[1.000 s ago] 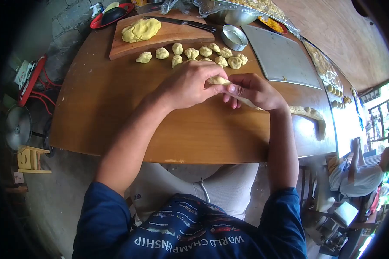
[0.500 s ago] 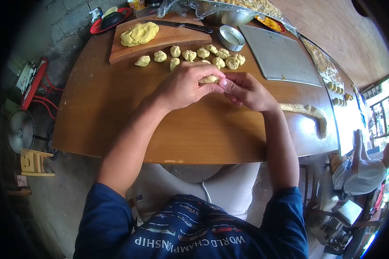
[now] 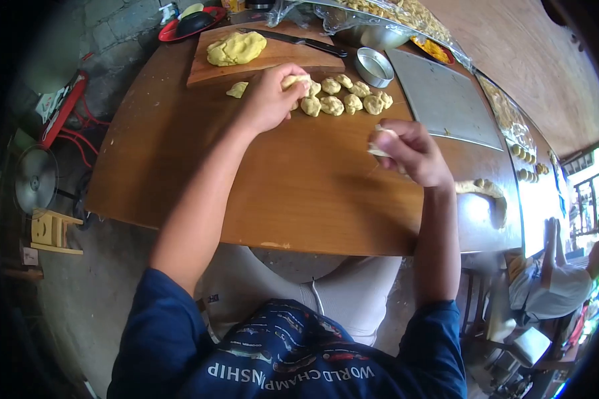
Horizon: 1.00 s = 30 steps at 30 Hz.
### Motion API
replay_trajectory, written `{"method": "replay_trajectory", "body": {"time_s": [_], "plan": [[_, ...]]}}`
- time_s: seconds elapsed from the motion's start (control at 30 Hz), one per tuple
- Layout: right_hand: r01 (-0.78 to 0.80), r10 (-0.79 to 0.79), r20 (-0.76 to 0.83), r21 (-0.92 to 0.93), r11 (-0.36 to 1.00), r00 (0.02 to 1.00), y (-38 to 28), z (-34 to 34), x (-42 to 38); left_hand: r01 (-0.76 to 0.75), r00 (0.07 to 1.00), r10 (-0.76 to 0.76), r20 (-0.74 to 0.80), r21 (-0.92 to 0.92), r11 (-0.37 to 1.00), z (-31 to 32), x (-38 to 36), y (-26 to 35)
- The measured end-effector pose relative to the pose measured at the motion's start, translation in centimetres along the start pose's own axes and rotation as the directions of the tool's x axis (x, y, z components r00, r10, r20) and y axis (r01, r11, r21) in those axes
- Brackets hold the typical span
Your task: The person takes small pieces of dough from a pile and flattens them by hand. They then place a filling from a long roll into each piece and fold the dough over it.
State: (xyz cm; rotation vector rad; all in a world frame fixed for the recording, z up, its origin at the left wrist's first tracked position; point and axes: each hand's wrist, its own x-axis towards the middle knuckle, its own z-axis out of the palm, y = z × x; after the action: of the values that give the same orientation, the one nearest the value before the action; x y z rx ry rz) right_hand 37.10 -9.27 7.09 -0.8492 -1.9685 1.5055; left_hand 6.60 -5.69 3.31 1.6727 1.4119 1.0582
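Over the left end of the rows of dough balls (image 3: pixel 332 105), my left hand (image 3: pixel 269 100) is closed around a pale yellow dough piece (image 3: pixel 294 82). To the right, my right hand (image 3: pixel 412 153) pinches a small whitish dough bit (image 3: pixel 380 141) above the brown table (image 3: pixel 279 199). The two hands are apart. A large yellow dough lump (image 3: pixel 237 49) lies on the wooden board (image 3: pixel 199 65) beyond my left hand. Some of the balls are hidden behind that hand.
A black-handled knife (image 3: pixel 319 45) rests on the board. Near it are a round metal tin (image 3: pixel 374 67) and a grey metal tray (image 3: pixel 446 100). A long dough strip (image 3: pixel 480 188) lies at the right. Another person (image 3: pixel 559 286) sits at far right.
My hands were together around one dough piece and are now apart, each with dough. My left hand moved up and left, my right hand right and slightly down. The view has shifted a little.
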Motion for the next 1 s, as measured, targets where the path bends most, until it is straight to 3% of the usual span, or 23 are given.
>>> {"method": "replay_trajectory", "body": {"time_s": [0.03,0.07,0.13,0.2,0.23,0.27,0.3,0.33,0.4,0.47,0.53,0.6,0.67,0.7,0.9,1.0], "plan": [[0.008,-0.008,-0.006,0.008,1.000,1.000,1.2,0.3,0.5,-0.044,0.997,0.059,0.058,-0.226,0.973,-0.2,-0.1,0.1],[0.035,-0.031,0.053,-0.077,0.996,0.998,3.4,0.9,1.2,-0.043,0.995,0.061,0.077,-0.215,0.976,0.3,-0.3,0.2],[0.056,-0.039,0.104,-0.163,0.985,0.994,4.3,2.3,1.6,0.007,0.989,0.080,0.128,-0.569,0.822,1.6,-1.7,2.5],[0.198,-0.136,0.198,-0.336,0.921,0.971,2.9,3.2,2.3,0.006,0.977,0.108,0.182,-0.535,0.845,2.1,-1.5,2.0],[0.143,-0.117,0.095,-0.343,0.928,0.989,2.4,3.2,2.4,0.057,0.961,0.119,0.248,-0.604,0.795,2.6,-1.3,0.9],[0.145,-0.117,0.102,-0.344,0.928,0.988,2.5,3.2,2.6,0.114,0.941,0.134,0.311,-0.663,0.740,2.9,-1.3,-0.2],[0.129,-0.169,-0.073,-0.382,0.915,0.983,2.6,3.1,2.8,0.191,0.925,0.132,0.357,-0.735,0.650,3.1,-1.4,-0.4],[0.106,-0.224,-0.247,-0.415,0.903,0.943,2.9,3.0,3.0,0.188,0.927,0.130,0.352,-0.734,0.652,3.1,-1.3,-0.6],[0.147,-0.300,-0.288,-0.451,0.880,0.910,2.7,3.2,3.1,0.254,0.895,0.231,0.381,-0.862,0.438,3.6,-1.3,-0.7],[0.138,-0.471,-0.296,-0.710,0.690,0.831,0.7,4.8,3.0,0.260,0.917,0.177,0.359,-0.871,0.418,4.5,-2.1,1.1],[0.125,-0.501,-0.295,-0.753,0.646,0.814,2.0,4.9,3.6,0.272,0.875,0.278,0.397,-0.877,0.397,5.2,-2.4,1.2],[0.062,-0.509,-0.321,-0.797,0.601,0.799,2.7,4.4,4.0,0.280,0.868,0.259,0.424,-0.848,0.451,5.7,-2.3,1.1],[0.075,-0.515,-0.327,-0.786,0.614,0.793,2.5,3.9,3.6,0.249,0.897,0.105,0.429,-0.687,0.683,5.2,-3.0,2.3],[0.085,-0.522,-0.331,-0.778,0.622,0.786,2.5,3.7,3.4,0.172,0.917,0.124,0.380,-0.655,0.736,5.5,-3.3,2.6],[0.085,-0.548,-0.348,-0.784,0.615,0.760,2.0,4.4,3.5,0.033,0.950,0.146,0.275,-0.556,0.831,6.0,-2.6,1.1],[0.073,-0.439,-0.373,-0.689,0.721,0.817,1.2,5.0,3.5,-0.027,0.977,0.115,0.180,-0.431,0.902,5.2,-2.2,1.0]]}}
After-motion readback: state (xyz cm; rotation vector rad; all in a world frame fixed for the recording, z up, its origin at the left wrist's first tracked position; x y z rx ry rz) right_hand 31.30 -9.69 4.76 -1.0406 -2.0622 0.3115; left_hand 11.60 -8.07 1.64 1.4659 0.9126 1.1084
